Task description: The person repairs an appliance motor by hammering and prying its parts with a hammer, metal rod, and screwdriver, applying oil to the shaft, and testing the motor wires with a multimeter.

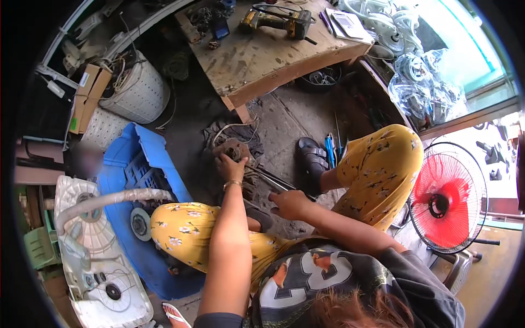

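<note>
My left hand reaches down with its fingers bent over a brownish, worn metal motor on the floor between my feet. Pale wires rise from the far side of this motor, over a dark cloth. My right hand is closed, close to my lap and to the right of the motor. Long thin dark rods run from the motor toward this fist; I cannot tell exactly what it grips.
A wooden table ahead bears a yellow-black cordless drill. Left lie a blue plastic housing and a white washing-machine panel. A red fan stands right. Blue-handled tools lie beside my sandal.
</note>
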{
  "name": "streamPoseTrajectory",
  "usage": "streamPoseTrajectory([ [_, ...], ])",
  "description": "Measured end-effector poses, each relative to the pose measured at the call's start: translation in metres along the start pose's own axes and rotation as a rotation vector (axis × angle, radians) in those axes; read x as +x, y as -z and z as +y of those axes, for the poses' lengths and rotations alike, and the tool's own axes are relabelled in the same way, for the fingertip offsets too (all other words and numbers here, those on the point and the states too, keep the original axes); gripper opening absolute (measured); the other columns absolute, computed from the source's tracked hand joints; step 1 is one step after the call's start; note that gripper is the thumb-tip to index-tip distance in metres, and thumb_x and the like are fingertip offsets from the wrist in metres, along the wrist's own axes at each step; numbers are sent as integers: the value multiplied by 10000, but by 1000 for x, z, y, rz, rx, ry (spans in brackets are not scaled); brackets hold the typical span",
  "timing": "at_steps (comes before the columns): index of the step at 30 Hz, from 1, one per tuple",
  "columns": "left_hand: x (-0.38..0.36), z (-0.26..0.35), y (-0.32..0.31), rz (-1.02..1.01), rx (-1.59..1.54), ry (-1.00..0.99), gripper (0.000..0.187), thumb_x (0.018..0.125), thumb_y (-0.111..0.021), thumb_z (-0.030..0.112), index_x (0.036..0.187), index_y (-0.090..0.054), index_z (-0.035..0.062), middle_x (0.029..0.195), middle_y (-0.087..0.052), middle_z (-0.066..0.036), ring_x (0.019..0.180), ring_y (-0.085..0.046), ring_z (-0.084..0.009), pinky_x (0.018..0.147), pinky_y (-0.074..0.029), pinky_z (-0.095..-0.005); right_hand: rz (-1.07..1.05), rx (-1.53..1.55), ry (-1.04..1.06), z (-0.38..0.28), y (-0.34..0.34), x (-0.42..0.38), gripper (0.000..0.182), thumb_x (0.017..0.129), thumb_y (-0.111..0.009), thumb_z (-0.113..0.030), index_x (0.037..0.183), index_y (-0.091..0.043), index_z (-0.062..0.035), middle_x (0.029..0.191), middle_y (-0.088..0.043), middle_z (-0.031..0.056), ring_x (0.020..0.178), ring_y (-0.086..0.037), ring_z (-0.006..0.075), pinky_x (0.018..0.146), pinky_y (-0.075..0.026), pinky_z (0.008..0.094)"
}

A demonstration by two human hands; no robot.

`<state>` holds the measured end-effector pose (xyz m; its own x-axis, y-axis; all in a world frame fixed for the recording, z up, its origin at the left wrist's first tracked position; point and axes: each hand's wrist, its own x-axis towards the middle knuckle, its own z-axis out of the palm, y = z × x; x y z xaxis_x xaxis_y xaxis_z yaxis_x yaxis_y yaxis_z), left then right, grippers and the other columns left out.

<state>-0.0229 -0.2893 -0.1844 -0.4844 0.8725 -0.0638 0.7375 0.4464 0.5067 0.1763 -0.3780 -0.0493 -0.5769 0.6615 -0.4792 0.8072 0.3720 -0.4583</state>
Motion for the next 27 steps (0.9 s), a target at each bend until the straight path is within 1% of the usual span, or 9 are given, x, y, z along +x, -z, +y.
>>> streamPoseTrajectory([
  [4, 21, 1, -5, -80, -56, 53, 797, 589, -792, 349, 1198, -441, -27, 1174, -517, -238, 1065, -519, -360, 907, -422, -401, 43, 93, 70, 13, 3, -11, 364, 803, -564, -339, 1056, -551, -77, 854, -648, 142, 786, -636, 331, 639, -504, 436],
  [6, 23, -3, -8, -105, -60, 112, 776, 589, -793, 340, 1191, -456, -15, 1135, -553, -223, 1031, -547, -347, 888, -436, -401, -137, 39, 32, 23, -1, -5, 375, 801, -565, -342, 1072, -548, -84, 875, -647, 144, 809, -632, 330, 655, -502, 439],
  [7, 20, -6, -12, -21, -104, 37, 728, 590, -794, 308, 1157, -484, -27, 1108, -571, -218, 1007, -561, -349, 865, -448, -396, -227, 12, 19, 28, -5, -1, 380, 800, -566, -344, 1080, -546, -87, 886, -647, 145, 820, -630, 330, 663, -501, 440],
  [10, 18, -15, -25, -4, -142, 149, 747, 557, -792, 327, 1159, -493, 1, 1124, -537, -222, 1046, -515, -371, 897, -419, -428, -324, 53, 81, 31, -15, 17, 375, 808, -553, -349, 1085, -546, -97, 930, -644, 143, 871, -621, 324, 701, -496, 441],
  [14, 17, -12, -19, 17, -173, 100, 751, 562, -786, 307, 1167, -484, -20, 1123, -540, -237, 1039, -523, -374, 894, -422, -419, -266, 195, 84, 28, -11, 34, 401, 801, -548, -366, 1108, -544, -109, 973, -640, 137, 917, -615, 305, 740, -491, 428],
  [19, 34, 7, 29, 90, -126, 120, 788, 555, -780, 306, 1195, -461, -25, 1109, -547, -246, 1055, -510, -386, 913, -408, -414, -282, 168, 16, 37, -10, 52, 407, 785, -549, -376, 1075, -583, -94, 991, -638, 141, 926, -615, 298, 747, -491, 421],
  [22, 46, 17, 62, 161, -74, 60, 742, 561, -773, 290, 1161, -468, -22, 1120, -532, -244, 1040, -509, -393, 891, -413, -420, -307, 101, -14, 43, -11, 58, 383, 794, -560, -369, 1043, -566, -77, 894, -642, 159, 852, -616, 335, 700, -486, 448],
  [23, 48, 22, 76, 151, -80, 24, 716, 564, -772, 280, 1141, -475, -23, 1124, -528, -243, 1039, -510, -388, 888, -413, -418, -364, 126, -65, 45, -7, 61, 460, 789, -562, -377, 1108, -549, -46, 1046, -606, 185, 955, -591, 340, 785, -482, 418],
  [27, 32, 56, 133, 114, -14, -168, 580, 568, -767, 204, 1048, -516, -3, 1069, -562, -209, 985, -536, -367, 846, -427, -403, 166, 743, -134, 45, -7, 75, 604, 830, -548, -436, 1239, -404, -15, 1171, -534, 185, 1054, -540, 300, 890, -428, 366],
])
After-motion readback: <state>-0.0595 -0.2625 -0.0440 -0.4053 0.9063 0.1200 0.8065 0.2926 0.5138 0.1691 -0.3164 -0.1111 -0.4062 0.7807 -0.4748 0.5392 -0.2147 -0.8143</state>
